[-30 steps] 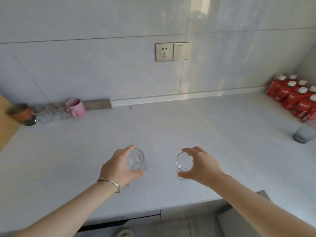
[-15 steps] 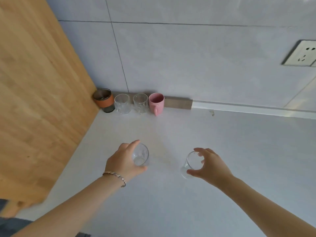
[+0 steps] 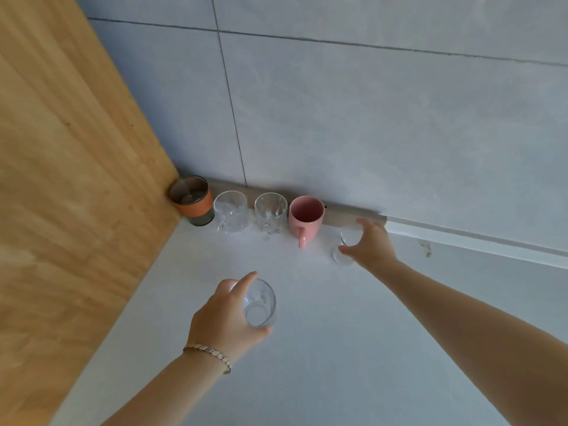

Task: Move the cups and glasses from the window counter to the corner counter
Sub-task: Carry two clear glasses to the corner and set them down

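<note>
Along the back wall in the corner stand a dark glass with an orange band (image 3: 193,200), two clear cut glasses (image 3: 231,211) (image 3: 270,213) and a pink mug (image 3: 305,217). My right hand (image 3: 370,245) grips a clear glass (image 3: 345,246) just right of the pink mug, low over the white counter (image 3: 322,348); whether it touches the surface I cannot tell. My left hand (image 3: 226,318) grips another clear glass (image 3: 259,302) above the counter, nearer to me and in front of the row.
A wooden side panel (image 3: 67,186) closes the counter on the left. The tiled wall (image 3: 368,124) and a low skirting strip (image 3: 467,238) run along the back.
The view has moved in toward the corner. My right hand has carried its glass far forward to the spot beside the pink mug. My left hand still holds its glass, a little closer to the row.
</note>
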Tool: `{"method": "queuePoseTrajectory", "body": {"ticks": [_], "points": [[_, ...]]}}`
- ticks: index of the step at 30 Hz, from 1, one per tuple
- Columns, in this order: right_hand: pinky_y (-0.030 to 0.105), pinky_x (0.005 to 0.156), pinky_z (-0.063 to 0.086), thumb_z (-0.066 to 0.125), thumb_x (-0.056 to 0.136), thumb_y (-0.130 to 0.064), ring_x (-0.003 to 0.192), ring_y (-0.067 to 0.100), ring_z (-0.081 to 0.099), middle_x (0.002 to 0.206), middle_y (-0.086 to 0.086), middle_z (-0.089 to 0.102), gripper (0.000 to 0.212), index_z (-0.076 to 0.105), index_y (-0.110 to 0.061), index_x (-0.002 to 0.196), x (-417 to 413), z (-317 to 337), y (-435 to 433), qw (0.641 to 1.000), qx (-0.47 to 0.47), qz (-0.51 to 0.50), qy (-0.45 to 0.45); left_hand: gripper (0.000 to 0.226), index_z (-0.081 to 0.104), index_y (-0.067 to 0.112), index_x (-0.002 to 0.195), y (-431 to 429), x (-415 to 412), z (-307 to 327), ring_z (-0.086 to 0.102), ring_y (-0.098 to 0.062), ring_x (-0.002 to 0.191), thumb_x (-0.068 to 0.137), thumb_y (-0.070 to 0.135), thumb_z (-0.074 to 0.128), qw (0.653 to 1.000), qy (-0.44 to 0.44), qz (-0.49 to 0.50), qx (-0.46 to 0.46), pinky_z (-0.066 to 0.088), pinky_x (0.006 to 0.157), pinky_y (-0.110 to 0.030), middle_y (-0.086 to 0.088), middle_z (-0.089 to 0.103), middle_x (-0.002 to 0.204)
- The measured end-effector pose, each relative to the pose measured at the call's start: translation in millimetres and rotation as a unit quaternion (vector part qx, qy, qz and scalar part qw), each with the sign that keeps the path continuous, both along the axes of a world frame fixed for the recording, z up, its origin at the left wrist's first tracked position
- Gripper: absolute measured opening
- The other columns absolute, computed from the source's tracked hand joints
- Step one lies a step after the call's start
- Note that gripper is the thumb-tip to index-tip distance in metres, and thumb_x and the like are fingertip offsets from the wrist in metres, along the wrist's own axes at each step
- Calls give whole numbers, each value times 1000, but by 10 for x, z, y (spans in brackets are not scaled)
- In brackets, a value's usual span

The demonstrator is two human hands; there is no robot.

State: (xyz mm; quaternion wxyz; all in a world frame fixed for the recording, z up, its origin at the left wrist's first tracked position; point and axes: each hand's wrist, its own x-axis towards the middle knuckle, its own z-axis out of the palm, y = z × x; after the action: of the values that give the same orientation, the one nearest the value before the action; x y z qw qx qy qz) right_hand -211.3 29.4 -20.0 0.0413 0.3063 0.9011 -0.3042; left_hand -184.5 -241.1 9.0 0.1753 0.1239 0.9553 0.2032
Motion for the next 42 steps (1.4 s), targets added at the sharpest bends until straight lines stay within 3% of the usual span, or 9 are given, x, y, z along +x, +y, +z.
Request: {"method": "queuePoseTrajectory", "body": {"ticks": [5, 10, 12, 15, 18, 24, 27, 36, 42], "points": [[36, 99, 43, 77, 71, -26, 120, 32, 49, 133, 15, 46, 71, 45, -10, 133, -442, -136, 145, 1000, 5, 7, 1, 83, 29, 44, 138, 149, -138, -66, 56, -8, 114, 67, 43, 73, 1000, 0, 19, -13, 49, 86, -24, 15, 43, 133], [35, 97, 42, 76, 75, -18, 123, 32, 46, 140, 16, 36, 85, 26, -7, 143, -394, -153, 151, 998, -45, 5, 47, 83, 29, 42, 138, 243, -193, -103, 55, -9, 114, 67, 42, 73, 999, -8, 47, -22, 47, 85, -23, 13, 42, 131], [33, 91, 42, 76, 75, -14, 122, 32, 47, 137, 18, 41, 83, 26, -4, 140, -247, -185, 149, 997, -68, -1, 47, 83, 30, 41, 138, 229, -197, -125, 56, -11, 112, 67, 41, 74, 998, -19, 63, -21, 45, 84, -23, 11, 43, 130], [33, 93, 44, 70, 79, -16, 117, 29, 53, 125, 15, 58, 61, 42, -6, 133, 58, -282, 136, 997, -44, 43, -51, 83, 34, 38, 136, 115, -213, -167, 56, -15, 112, 65, 36, 76, 996, -30, 84, -6, 46, 87, -25, 6, 45, 129], [30, 97, 46, 64, 82, -19, 115, 23, 57, 122, 7, 63, 41, 57, -13, 122, 386, -318, -8, 979, -34, 124, -159, 81, 39, 33, 134, -136, -355, -216, 55, -21, 112, 63, 30, 78, 995, -34, 97, -2, 46, 88, -28, -1, 46, 128], [24, 91, 45, 56, 87, -27, 104, 13, 60, 96, -6, 58, 34, 58, -21, 120, 766, -287, -565, 960, -44, 180, -211, 83, 41, 22, 135, -733, -1113, -264, 53, -27, 114, 62, 20, 81, 996, -4, 85, -11, 45, 91, -30, -10, 40, 132], [22, 90, 42, 52, 90, -29, 111, 12, 56, 99, -8, 57, 33, 56, -24, 122, 799, -260, -846, 965, -29, 170, -200, 87, 38, 19, 139, -924, -1519, -272, 48, -28, 119, 63, 17, 81, 998, 8, 59, -26, 43, 98, -31, -12, 36, 133], [22, 84, 44, 50, 91, -26, 86, 9, 50, 93, -10, 53, 29, 59, -23, 118, 758, -237, -1380, 984, -25, 78, -155, 93, 32, 19, 143, -1061, -2084, -540, 37, -27, 135, 64, 20, 81, 998, -19, -23, -56, 36, 109, -34, -14, 33, 145], [26, 93, 46, 52, 91, -27, 106, 12, 59, 106, -6, 63, 30, 58, -23, 120, 844, -129, -1519, 981, -32, 64, -181, 94, 34, 18, 142, -1094, -2193, -575, 42, -32, 129, 63, 26, 83, 997, -2, -37, -65, 41, 104, -38, -16, 38, 140]]}}
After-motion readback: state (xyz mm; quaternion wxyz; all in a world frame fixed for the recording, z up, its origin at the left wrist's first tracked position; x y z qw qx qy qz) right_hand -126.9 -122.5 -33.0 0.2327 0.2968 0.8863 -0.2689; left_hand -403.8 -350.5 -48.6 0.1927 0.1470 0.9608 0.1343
